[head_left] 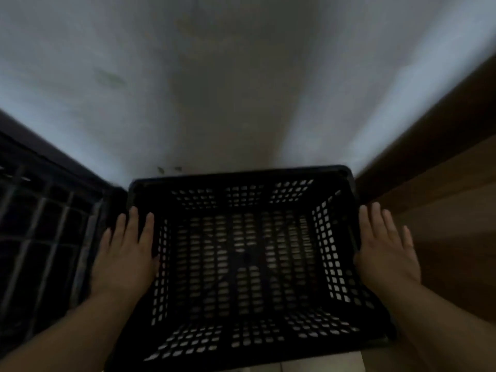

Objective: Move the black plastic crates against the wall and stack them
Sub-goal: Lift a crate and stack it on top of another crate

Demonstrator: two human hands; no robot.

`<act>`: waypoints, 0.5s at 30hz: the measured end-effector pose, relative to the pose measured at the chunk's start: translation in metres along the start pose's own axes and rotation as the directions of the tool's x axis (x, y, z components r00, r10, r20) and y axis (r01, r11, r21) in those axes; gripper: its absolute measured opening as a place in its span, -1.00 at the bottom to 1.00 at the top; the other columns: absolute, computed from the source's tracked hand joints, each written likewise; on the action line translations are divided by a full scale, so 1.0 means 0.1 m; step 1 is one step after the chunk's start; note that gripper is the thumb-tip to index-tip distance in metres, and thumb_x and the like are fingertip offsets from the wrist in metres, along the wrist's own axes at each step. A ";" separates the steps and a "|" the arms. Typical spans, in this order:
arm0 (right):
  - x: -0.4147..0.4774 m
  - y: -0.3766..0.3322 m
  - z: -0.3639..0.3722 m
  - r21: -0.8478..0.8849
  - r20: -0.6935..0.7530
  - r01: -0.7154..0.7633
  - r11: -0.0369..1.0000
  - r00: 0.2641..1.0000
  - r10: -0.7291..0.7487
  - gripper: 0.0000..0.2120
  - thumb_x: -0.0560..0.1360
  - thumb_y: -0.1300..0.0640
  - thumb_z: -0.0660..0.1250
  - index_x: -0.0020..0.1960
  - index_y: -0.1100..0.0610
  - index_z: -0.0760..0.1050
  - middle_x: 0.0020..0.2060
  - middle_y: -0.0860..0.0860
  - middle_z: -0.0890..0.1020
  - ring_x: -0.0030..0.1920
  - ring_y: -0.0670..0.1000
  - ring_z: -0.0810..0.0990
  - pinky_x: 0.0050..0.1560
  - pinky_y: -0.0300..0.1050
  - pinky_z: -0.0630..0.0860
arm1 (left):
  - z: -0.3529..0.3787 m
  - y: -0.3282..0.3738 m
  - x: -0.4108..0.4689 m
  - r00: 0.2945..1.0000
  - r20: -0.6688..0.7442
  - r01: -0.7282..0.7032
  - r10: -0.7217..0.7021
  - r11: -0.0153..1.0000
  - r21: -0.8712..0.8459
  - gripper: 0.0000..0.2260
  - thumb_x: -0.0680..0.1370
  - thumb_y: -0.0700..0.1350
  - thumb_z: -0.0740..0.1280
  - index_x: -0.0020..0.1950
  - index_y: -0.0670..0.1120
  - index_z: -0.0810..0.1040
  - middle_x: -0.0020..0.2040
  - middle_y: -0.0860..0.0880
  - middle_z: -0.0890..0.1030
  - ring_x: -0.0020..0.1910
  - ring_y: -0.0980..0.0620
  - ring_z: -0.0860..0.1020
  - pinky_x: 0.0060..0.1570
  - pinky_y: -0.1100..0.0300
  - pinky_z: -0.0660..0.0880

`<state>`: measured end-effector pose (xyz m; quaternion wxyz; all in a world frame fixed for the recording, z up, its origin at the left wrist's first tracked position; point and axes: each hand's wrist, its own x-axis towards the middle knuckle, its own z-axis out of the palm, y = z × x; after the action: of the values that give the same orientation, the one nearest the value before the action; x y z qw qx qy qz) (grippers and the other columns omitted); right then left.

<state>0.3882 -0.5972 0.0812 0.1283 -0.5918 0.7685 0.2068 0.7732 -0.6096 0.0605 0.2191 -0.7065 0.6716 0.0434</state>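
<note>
A black perforated plastic crate (244, 264) fills the lower middle of the head view, its open top facing me and its far rim close to the pale wall (214, 89). My left hand (126, 253) lies flat on the crate's left rim, fingers spread and pointing forward. At the crate's right rim my right hand (386, 251) is also flat, fingers apart, palm beside the edge. Neither hand curls around anything. The picture is dim and blurred.
A second dark crate (45, 237) with a coarser grid stands directly to the left, touching or nearly touching the held-at crate. A brown wooden piece of furniture (442, 210) rises on the right. Pale floor tile (322, 365) shows at the bottom edge.
</note>
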 end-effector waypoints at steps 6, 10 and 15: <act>0.44 0.01 0.44 -0.146 -0.028 0.022 0.989 0.999 -0.026 -0.33 0.55 0.15 -0.04 0.45 0.10 -0.46 0.47 0.04 -0.38 0.51 0.01 -0.28 0.48 0.05 -0.19 | 0.56 0.01 0.28 0.997 -0.062 0.034 -0.035 0.999 -0.013 -0.32 0.56 -0.01 0.16 0.52 -0.06 -0.22 0.54 -0.14 -0.22 0.52 -0.11 -0.22 0.47 -0.02 -0.07; 0.50 0.02 0.46 -0.223 -0.033 0.040 0.974 0.998 -0.049 -0.33 0.55 0.17 -0.06 0.41 0.15 -0.50 0.36 0.09 -0.51 0.49 0.03 -0.33 0.48 0.04 -0.20 | 0.65 -0.09 0.33 0.990 -0.139 0.018 -0.008 0.998 0.068 -0.32 0.56 -0.08 0.17 0.51 -0.04 -0.23 0.54 -0.13 -0.23 0.51 -0.11 -0.23 0.46 -0.01 -0.14; 0.44 0.00 0.42 -0.222 -0.037 0.059 0.973 0.997 -0.069 -0.38 0.51 0.23 -0.14 0.41 0.20 -0.47 0.36 0.09 -0.50 0.49 0.03 -0.33 0.48 0.01 -0.23 | 0.62 -0.13 0.31 0.991 -0.133 -0.003 0.021 0.991 0.134 -0.25 0.53 -0.06 0.22 0.51 -0.05 -0.26 0.53 -0.13 -0.27 0.51 -0.10 -0.26 0.44 0.03 -0.25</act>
<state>0.3746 -0.6155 0.0249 0.0511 -0.6311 0.7241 0.2734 0.8031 -0.6156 -0.0035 0.2201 -0.6874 0.6905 -0.0476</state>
